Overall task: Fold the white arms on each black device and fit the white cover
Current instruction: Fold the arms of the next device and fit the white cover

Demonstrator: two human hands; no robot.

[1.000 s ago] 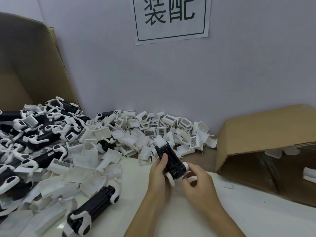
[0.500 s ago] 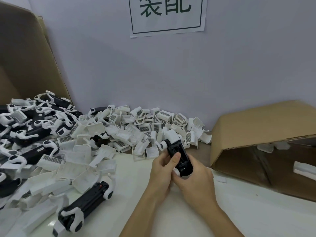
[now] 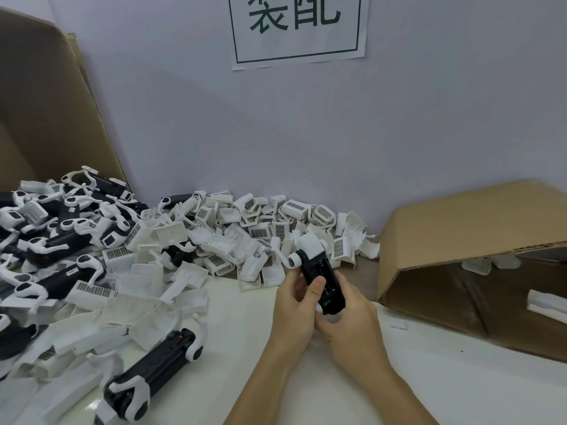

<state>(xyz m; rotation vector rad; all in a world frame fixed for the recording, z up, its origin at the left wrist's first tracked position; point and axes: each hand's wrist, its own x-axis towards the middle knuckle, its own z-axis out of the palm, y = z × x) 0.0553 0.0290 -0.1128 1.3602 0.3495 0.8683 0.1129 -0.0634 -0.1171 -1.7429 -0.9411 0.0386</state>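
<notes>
Both hands hold one black device [image 3: 320, 276] above the white counter [image 3: 429, 378], just in front of the heap of white covers [image 3: 245, 234]. The left hand [image 3: 296, 305] grips it from the left with its thumb laid across the black face, and the right hand [image 3: 349, 314] is curled round the near end from below and the right. The device points away from the person, with a white cap [image 3: 310, 245] on its far end and one white arm's round end [image 3: 294, 260] showing at the far left. A second ago the right hand was apart from the body, pinching a white arm that stuck out at the near end; now that arm no longer juts out and the right hand has closed up against the device, much as half a second ago. To the left, a pile of unfolded devices [image 3: 55, 240] spills from a tilted cardboard sheet [image 3: 46, 118], and another black device [image 3: 153, 372] lies alone at the near left with its arms spread. A cardboard box [image 3: 475, 228] lies on its side at the right, and a printed sign [image 3: 297, 26] hangs on the wall.
</notes>
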